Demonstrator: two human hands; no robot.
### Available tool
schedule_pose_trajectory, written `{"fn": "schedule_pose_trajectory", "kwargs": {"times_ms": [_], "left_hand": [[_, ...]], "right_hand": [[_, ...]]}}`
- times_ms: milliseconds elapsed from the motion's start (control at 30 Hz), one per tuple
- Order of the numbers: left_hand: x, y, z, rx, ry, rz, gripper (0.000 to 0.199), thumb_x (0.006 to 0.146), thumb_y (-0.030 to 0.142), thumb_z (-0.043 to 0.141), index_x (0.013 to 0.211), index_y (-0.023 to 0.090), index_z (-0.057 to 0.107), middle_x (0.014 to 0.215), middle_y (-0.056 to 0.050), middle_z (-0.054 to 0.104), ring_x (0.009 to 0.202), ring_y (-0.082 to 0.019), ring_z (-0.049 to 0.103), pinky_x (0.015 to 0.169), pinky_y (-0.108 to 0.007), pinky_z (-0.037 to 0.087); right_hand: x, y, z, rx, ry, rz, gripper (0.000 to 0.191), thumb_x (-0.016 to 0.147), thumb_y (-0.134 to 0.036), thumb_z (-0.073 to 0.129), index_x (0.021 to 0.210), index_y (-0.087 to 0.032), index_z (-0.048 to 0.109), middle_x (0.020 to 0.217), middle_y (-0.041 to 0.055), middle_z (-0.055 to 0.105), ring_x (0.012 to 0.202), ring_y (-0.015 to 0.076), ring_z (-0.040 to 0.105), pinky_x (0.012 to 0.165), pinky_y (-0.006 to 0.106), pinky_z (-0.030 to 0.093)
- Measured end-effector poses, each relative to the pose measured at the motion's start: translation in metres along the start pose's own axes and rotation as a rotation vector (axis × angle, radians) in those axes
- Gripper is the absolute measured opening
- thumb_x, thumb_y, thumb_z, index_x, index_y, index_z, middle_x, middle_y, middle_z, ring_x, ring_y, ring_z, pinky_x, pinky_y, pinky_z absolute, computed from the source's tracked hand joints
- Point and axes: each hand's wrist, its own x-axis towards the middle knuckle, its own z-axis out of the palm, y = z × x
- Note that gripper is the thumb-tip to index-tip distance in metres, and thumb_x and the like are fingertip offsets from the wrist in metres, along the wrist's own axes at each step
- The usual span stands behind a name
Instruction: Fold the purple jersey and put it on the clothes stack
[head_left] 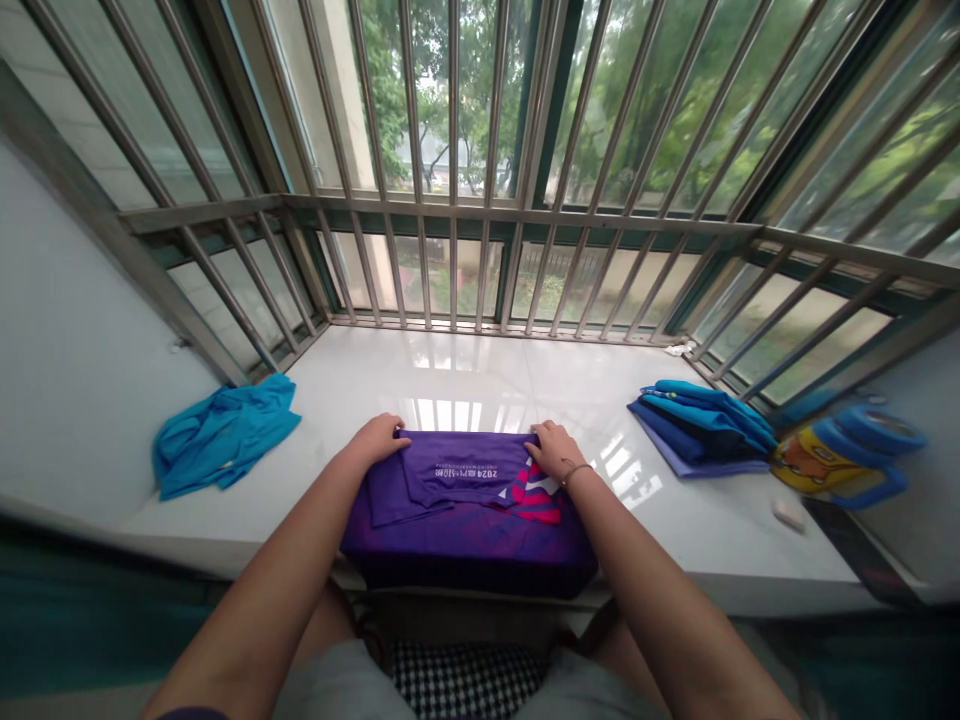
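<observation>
A purple T-shirt [465,510] with white lettering and a red-and-white patterned patch lies partly folded on the white sill, its near part hanging over the front edge. At the far left corner of the fold, my left hand [380,440] is closed on the fabric between thumb and fingers. My right hand [555,450], with a thin bracelet at the wrist, grips the far right corner in the same way. The fold's far edge runs straight between both hands.
A crumpled turquoise garment [225,435] lies at left. Folded blue and lilac clothes [697,425] are stacked at right, beside a yellow-and-blue jug [840,455], a small white object [789,515] and a dark flat object [855,550]. Metal bars [450,210] line the window behind.
</observation>
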Motion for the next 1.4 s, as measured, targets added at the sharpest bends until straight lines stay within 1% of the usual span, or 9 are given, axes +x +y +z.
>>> {"fn": "schedule_pose_trajectory", "kwargs": {"times_ms": [167, 433, 600, 767, 967, 1067, 1167, 1300, 1400], "left_hand": [[0.025, -0.001, -0.018, -0.085, -0.118, 0.006, 0.015, 0.072, 0.033, 0.084, 0.070, 0.022, 0.074, 0.074, -0.002, 0.075, 0.076, -0.022, 0.071, 0.069, -0.028, 0.047], [0.046, 0.019, -0.053, -0.217, 0.140, -0.042, 0.026, 0.086, 0.042, 0.069, 0.095, 0.019, 0.075, 0.094, -0.005, 0.078, 0.084, -0.021, 0.070, 0.074, -0.029, 0.049], [-0.002, 0.021, -0.072, -0.254, 0.312, 0.070, 0.029, 0.092, 0.047, 0.064, 0.104, 0.022, 0.074, 0.099, -0.004, 0.076, 0.091, -0.022, 0.068, 0.086, -0.032, 0.053], [-0.116, 0.008, -0.028, -0.344, 0.335, 0.271, 0.021, 0.097, 0.040, 0.059, 0.102, 0.026, 0.073, 0.108, -0.006, 0.074, 0.105, -0.025, 0.070, 0.097, -0.036, 0.058], [-0.206, -0.006, 0.050, -0.272, 0.200, 0.169, 0.023, 0.095, 0.036, 0.063, 0.110, 0.032, 0.080, 0.135, -0.007, 0.073, 0.125, -0.029, 0.070, 0.113, -0.043, 0.057], [-0.220, -0.008, 0.060, -0.224, 0.176, 0.154, 0.040, 0.093, 0.042, 0.069, 0.131, 0.032, 0.076, 0.153, -0.007, 0.066, 0.140, -0.031, 0.063, 0.123, -0.046, 0.050], [-0.217, -0.001, 0.058, -0.170, 0.206, 0.147, 0.042, 0.098, 0.045, 0.063, 0.135, 0.029, 0.074, 0.157, -0.008, 0.063, 0.144, -0.031, 0.060, 0.125, -0.047, 0.047], [-0.189, 0.021, 0.057, -0.091, 0.288, 0.161, 0.047, 0.107, 0.042, 0.044, 0.139, 0.020, 0.070, 0.158, -0.014, 0.061, 0.147, -0.031, 0.057, 0.129, -0.051, 0.042], [-0.161, 0.033, 0.057, -0.057, 0.260, 0.160, 0.051, 0.108, 0.038, 0.039, 0.147, 0.017, 0.065, 0.164, -0.015, 0.055, 0.153, -0.031, 0.050, 0.128, -0.056, 0.041]], "right_hand": [[0.023, 0.002, -0.017, -0.018, -0.096, -0.079, 0.017, 0.102, -0.028, 0.068, 0.115, -0.020, 0.076, 0.120, 0.0112, 0.075, 0.113, 0.0247, 0.067, 0.087, 0.030, 0.047], [0.051, -0.003, -0.064, -0.007, 0.113, -0.032, 0.023, 0.108, -0.023, 0.055, 0.124, -0.017, 0.070, 0.128, 0.0139, 0.070, 0.115, 0.0240, 0.062, 0.095, 0.032, 0.044], [0.009, -0.002, -0.082, 0.020, 0.317, -0.080, 0.028, 0.110, -0.025, 0.044, 0.124, -0.018, 0.068, 0.122, 0.0139, 0.070, 0.115, 0.0265, 0.059, 0.100, 0.034, 0.042], [-0.093, 0.007, -0.032, 0.077, 0.401, -0.214, 0.026, 0.112, -0.027, 0.043, 0.110, -0.021, 0.069, 0.107, 0.0101, 0.071, 0.100, 0.0256, 0.062, 0.092, 0.036, 0.046], [-0.177, 0.019, 0.059, 0.121, 0.368, -0.276, 0.028, 0.111, -0.026, 0.044, 0.110, -0.025, 0.072, 0.117, 0.0088, 0.076, 0.106, 0.0253, 0.069, 0.093, 0.037, 0.051], [-0.187, 0.023, 0.072, 0.160, 0.398, -0.256, 0.028, 0.110, -0.028, 0.047, 0.119, -0.026, 0.074, 0.127, 0.0092, 0.076, 0.118, 0.0263, 0.069, 0.100, 0.040, 0.054], [-0.185, 0.020, 0.063, 0.177, 0.388, -0.215, 0.030, 0.108, -0.035, 0.051, 0.125, -0.026, 0.074, 0.133, 0.0117, 0.073, 0.122, 0.0284, 0.068, 0.104, 0.043, 0.055], [-0.167, 0.000, 0.046, 0.148, 0.359, -0.155, 0.041, 0.110, -0.039, 0.044, 0.135, -0.021, 0.072, 0.145, 0.0153, 0.068, 0.135, 0.0311, 0.062, 0.116, 0.048, 0.049], [-0.148, -0.020, 0.042, 0.083, 0.243, -0.139, 0.054, 0.109, -0.040, 0.043, 0.156, -0.018, 0.058, 0.168, 0.0142, 0.049, 0.156, 0.0339, 0.043, 0.128, 0.055, 0.034]]}}
